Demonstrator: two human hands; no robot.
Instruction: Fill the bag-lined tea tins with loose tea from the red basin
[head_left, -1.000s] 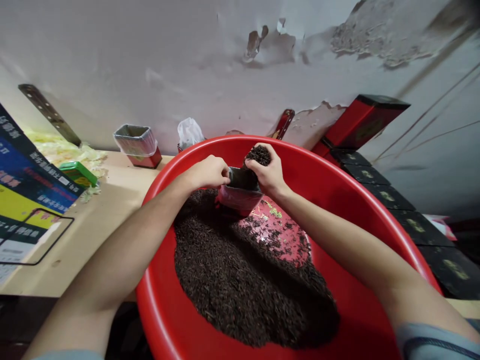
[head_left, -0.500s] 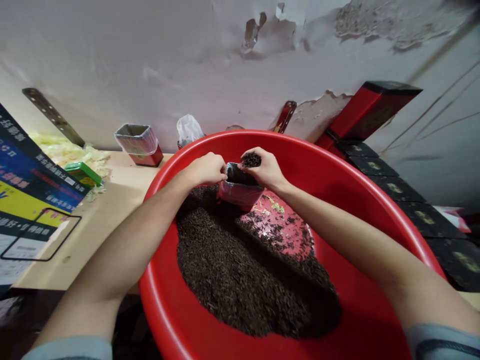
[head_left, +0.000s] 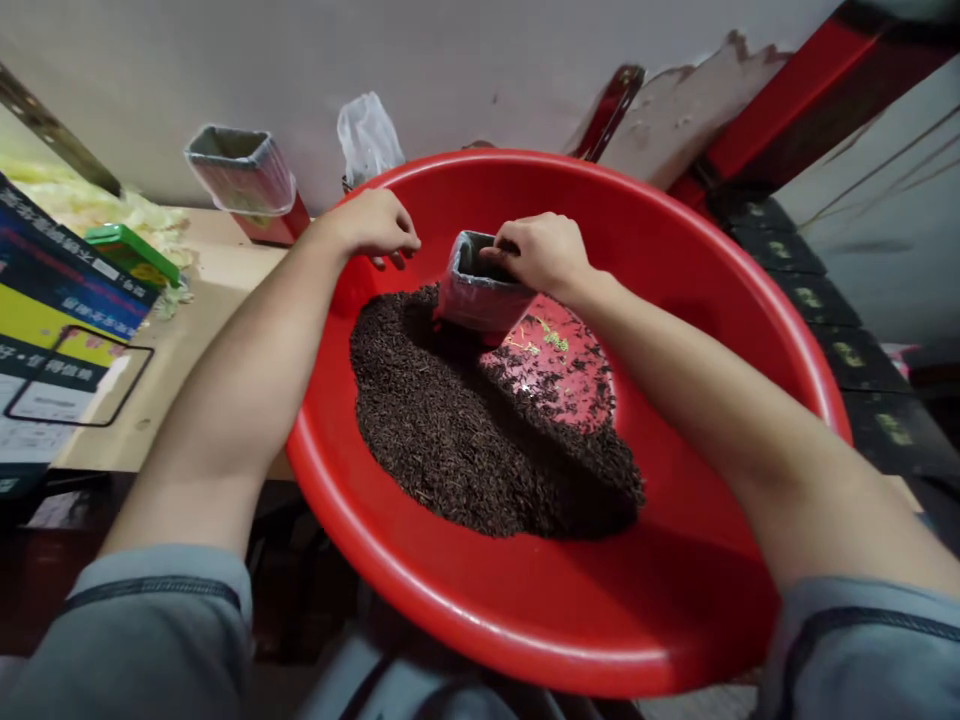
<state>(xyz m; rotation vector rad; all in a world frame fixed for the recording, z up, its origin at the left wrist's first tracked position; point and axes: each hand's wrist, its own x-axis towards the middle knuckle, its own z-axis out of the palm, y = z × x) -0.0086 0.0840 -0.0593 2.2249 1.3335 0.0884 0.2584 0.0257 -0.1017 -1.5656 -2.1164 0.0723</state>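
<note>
Inside the large red basin (head_left: 480, 630) lies a heap of dark, dried, tea-like leaves (head_left: 480, 450). A small box lined with a clear plastic bag (head_left: 480, 300) stands upright at the heap's far end. My right hand (head_left: 544, 252) is turned down at the box's right rim, with curled fingers and the thumb dipping into the mouth. Whether any leaves are in that hand is hidden. To the left of the box, my left hand (head_left: 382, 228) hovers above the basin's far-left side, apart from the box, fingers loosely bent and holding nothing.
On the wooden board (head_left: 217, 310) at left stand another bag-lined red box (head_left: 255, 185), a green packet (head_left: 131, 255) and a printed carton (head_left: 60, 340). A clear bag (head_left: 367, 140) rises behind the basin. Several dark boxes (head_left: 847, 350) line the right side, below a red box (head_left: 825, 90).
My left hand has let go of the box's rim and moved left. My right hand has turned over from palm-up with a handful of leaves to palm-down at the mouth. The view has tilted down.
</note>
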